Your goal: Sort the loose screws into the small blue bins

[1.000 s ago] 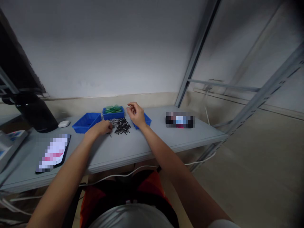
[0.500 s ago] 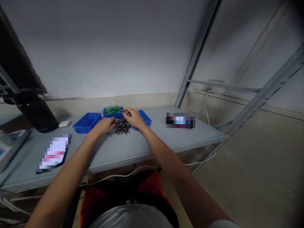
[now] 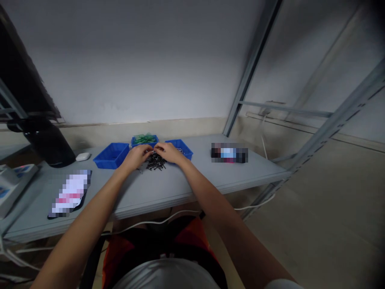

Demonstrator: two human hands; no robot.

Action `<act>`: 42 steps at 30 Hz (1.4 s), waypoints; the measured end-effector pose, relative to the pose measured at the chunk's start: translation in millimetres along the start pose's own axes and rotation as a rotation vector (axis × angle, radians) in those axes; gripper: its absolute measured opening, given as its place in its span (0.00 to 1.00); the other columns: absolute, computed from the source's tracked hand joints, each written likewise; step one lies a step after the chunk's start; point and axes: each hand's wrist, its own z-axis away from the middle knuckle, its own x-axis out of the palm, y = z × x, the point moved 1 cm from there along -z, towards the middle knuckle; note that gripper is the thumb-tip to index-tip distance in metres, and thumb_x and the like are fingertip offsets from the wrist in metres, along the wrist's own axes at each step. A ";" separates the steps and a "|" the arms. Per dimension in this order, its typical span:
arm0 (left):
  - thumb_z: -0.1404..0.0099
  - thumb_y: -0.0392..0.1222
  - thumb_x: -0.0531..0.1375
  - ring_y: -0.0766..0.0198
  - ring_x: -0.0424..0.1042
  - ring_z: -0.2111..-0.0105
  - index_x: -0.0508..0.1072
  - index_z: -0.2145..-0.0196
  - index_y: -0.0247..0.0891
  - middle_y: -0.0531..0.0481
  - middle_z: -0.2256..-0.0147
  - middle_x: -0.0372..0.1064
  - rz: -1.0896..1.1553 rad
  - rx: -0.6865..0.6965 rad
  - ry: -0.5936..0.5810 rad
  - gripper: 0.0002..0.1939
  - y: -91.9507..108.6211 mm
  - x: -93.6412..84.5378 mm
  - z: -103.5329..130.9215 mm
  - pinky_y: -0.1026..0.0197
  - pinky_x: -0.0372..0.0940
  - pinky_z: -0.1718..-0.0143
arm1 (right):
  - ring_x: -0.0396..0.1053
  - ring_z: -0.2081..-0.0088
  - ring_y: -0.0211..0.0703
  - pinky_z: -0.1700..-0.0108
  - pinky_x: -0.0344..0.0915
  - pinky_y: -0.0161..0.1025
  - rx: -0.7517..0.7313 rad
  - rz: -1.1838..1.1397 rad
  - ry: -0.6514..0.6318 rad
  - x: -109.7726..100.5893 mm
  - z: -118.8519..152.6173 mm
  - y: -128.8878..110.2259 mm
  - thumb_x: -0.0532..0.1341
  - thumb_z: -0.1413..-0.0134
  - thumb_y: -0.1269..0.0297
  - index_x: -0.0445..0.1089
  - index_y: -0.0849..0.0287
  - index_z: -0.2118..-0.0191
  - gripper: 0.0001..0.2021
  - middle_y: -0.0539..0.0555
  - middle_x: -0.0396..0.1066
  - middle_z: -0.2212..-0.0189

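Note:
A pile of dark screws [image 3: 155, 161] lies on the grey table. Above its back edge my left hand [image 3: 138, 155] and my right hand [image 3: 169, 152] meet fingertip to fingertip, both with closed fingers; whatever is pinched there is too small to make out. Behind them stands a blue bin with green pieces [image 3: 144, 139]. Partly covered by my right hand, another blue bin [image 3: 185, 151] holds some small metallic parts. To the left of my left hand sits a blue bin with nothing visible inside [image 3: 112, 156].
On the left are a black bottle [image 3: 49, 142], a small white case [image 3: 83, 157], a blurred phone [image 3: 70, 194] and a white device [image 3: 13, 184]. A blurred dark object [image 3: 229, 153] lies on the right. Metal shelf posts rise at the table's right end.
My right hand has come down from near the green pieces' bin, and my left hand has moved right and slightly up. Their fingertips now meet over the pile.

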 end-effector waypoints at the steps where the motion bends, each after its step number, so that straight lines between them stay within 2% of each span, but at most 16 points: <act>1: 0.34 0.41 0.55 0.60 0.72 0.64 0.74 0.59 0.38 0.46 0.62 0.75 0.005 -0.002 0.008 0.10 0.0 -0.1 0.2 0.61 0.64 0.62 | 0.66 0.68 0.37 0.63 0.59 0.35 0.000 -0.003 -0.008 -0.1 0.3 -0.4 0.55 0.39 0.65 0.72 0.57 0.62 0.09 0.51 0.73 0.68; 8: 0.33 0.43 0.55 0.60 0.72 0.65 0.74 0.59 0.37 0.45 0.62 0.75 0.034 -0.018 0.008 0.11 4.0 -3.0 -0.5 0.61 0.64 0.62 | 0.66 0.68 0.37 0.64 0.59 0.35 -0.006 0.012 -0.032 0.9 0.2 -1.4 0.54 0.38 0.64 0.72 0.56 0.61 0.09 0.50 0.73 0.68; 15: 0.33 0.43 0.54 0.59 0.73 0.62 0.75 0.59 0.39 0.46 0.61 0.76 -0.057 -0.076 -0.019 0.11 1.2 -12.1 2.3 0.61 0.63 0.61 | 0.67 0.68 0.38 0.63 0.60 0.36 0.025 -0.013 0.104 -5.1 -0.9 0.9 0.54 0.38 0.62 0.71 0.55 0.65 0.09 0.51 0.73 0.70; 19: 0.33 0.41 0.54 0.58 0.73 0.62 0.76 0.60 0.39 0.45 0.61 0.76 -0.078 -0.093 -0.031 0.11 0.3 -14.8 2.6 0.61 0.63 0.61 | 0.67 0.69 0.38 0.64 0.59 0.35 0.035 -0.007 0.120 -8.8 -0.1 -0.1 0.54 0.38 0.62 0.71 0.55 0.65 0.09 0.50 0.73 0.71; 27: 0.32 0.41 0.54 0.59 0.72 0.61 0.75 0.61 0.36 0.45 0.61 0.74 0.012 -0.047 0.140 0.10 2.1 -15.0 0.5 0.58 0.65 0.56 | 0.68 0.68 0.39 0.64 0.59 0.36 0.008 0.040 0.022 -5.8 1.1 -0.9 0.57 0.42 0.68 0.73 0.56 0.64 0.07 0.51 0.74 0.69; 32: 0.33 0.39 0.55 0.61 0.72 0.61 0.74 0.62 0.38 0.47 0.62 0.74 0.078 0.019 0.169 0.08 10.4 -12.6 0.6 0.58 0.66 0.56 | 0.67 0.69 0.38 0.64 0.60 0.37 -0.035 0.061 -0.041 0.1 -0.3 0.2 0.57 0.41 0.68 0.74 0.55 0.65 0.07 0.51 0.73 0.70; 37: 0.32 0.39 0.55 0.62 0.71 0.62 0.74 0.62 0.38 0.47 0.62 0.73 0.080 0.034 0.177 0.08 13.7 -11.5 0.6 0.59 0.65 0.57 | 0.68 0.68 0.39 0.63 0.61 0.38 -0.062 0.061 -0.023 0.1 -0.2 -0.7 0.57 0.41 0.68 0.73 0.55 0.66 0.08 0.51 0.74 0.69; 42: 0.33 0.39 0.55 0.60 0.71 0.61 0.74 0.62 0.37 0.46 0.63 0.73 0.008 -0.068 0.211 0.08 8.8 -15.7 -0.3 0.58 0.65 0.57 | 0.70 0.64 0.41 0.60 0.62 0.39 -0.025 0.043 0.043 -5.2 -0.6 -3.4 0.56 0.40 0.68 0.74 0.54 0.65 0.08 0.52 0.75 0.66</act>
